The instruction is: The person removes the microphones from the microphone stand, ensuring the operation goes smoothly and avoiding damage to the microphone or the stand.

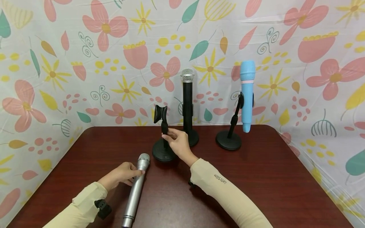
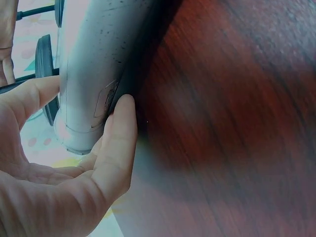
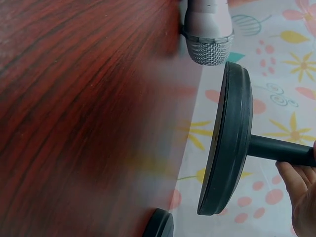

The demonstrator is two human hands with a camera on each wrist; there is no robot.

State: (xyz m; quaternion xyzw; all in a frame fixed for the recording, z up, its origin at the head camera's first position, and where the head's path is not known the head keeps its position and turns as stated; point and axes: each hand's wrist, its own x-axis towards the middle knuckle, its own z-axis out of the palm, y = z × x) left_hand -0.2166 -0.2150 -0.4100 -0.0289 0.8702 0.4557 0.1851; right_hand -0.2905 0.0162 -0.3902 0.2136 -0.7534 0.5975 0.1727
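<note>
The step seems to be positioning the empty stand (image 1: 163, 153): the right hand (image 1: 178, 141) pinches its pole (the base looks lifted), the left hand (image 1: 123, 174) grips the silver microphone (image 1: 135, 191), low at the desk (image 1: 273, 177). Next calls for a level base.

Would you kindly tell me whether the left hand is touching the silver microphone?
Touching. The head view shows it: the left hand has its thumb laid across the silver microphone, with no gap between them.
</note>
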